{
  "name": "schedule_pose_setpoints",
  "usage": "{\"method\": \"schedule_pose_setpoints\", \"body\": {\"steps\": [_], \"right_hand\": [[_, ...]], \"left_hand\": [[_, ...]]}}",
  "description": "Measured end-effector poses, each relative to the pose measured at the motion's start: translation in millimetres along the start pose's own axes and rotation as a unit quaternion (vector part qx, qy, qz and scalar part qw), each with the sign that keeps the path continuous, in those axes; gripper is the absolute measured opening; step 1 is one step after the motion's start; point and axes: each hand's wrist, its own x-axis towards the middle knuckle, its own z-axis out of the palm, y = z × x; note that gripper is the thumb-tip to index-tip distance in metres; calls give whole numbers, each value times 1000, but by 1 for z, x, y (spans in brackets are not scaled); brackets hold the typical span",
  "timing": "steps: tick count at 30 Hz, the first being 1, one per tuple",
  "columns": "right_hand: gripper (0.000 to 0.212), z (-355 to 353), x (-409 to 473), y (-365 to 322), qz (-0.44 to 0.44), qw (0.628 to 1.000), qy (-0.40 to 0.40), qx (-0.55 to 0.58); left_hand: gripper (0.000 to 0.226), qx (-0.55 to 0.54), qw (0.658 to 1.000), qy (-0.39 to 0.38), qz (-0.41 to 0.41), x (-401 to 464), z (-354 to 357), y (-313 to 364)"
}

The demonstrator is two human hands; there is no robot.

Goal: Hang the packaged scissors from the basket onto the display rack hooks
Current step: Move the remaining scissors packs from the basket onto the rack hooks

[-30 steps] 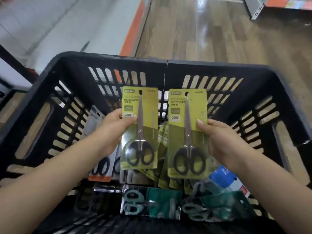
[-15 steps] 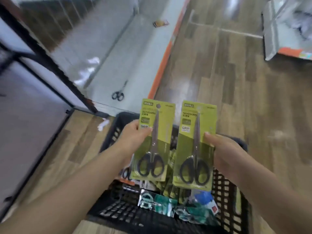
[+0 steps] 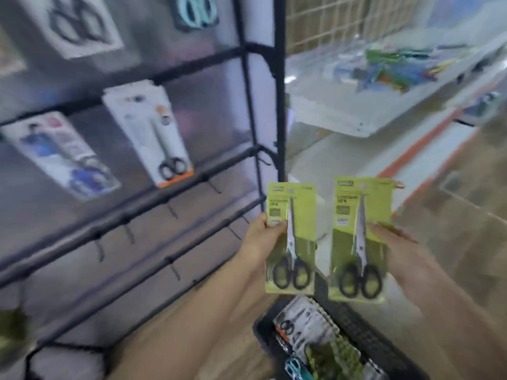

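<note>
Both green scissor packs have come up out of the basket [image 3: 365, 341] toward the rack [image 3: 255, 157]: left hand [image 3: 260, 242] pinches one [image 3: 290, 239], right hand [image 3: 397, 250] the other [image 3: 359, 239]; bare hooks [image 3: 171, 209] wait near.

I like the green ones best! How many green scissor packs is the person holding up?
2. One green pack is in the left hand, the other green pack in the right hand. More green packs may lie hidden in the basket below.
</note>
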Motion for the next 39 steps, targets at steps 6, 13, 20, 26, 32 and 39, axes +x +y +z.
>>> {"method": "schedule_pose_setpoints", "body": {"steps": [6,13,20,26,32,39], "right_hand": [[17,47,-65,22,46,992,-114,-3],[35,78,-102,116,104,970,-175,-129],[20,136,-139,159,137,925,-266,-236],[24,217,-164,163,117,898,-303,-297],[57,313,-195,183,84,884,-309,-340],[66,413,-206,202,57,866,-335,-367]], "left_hand": [[5,-45,990,131,-19,-85,-72,-27],[10,-151,942,268,-137,-193,-143,-152],[6,-252,880,362,-176,-259,-179,-187],[5,-283,856,405,-154,-271,-245,-186],[8,-310,837,427,-141,-282,-317,-193],[24,-271,850,430,-137,-267,-386,-200]]}}
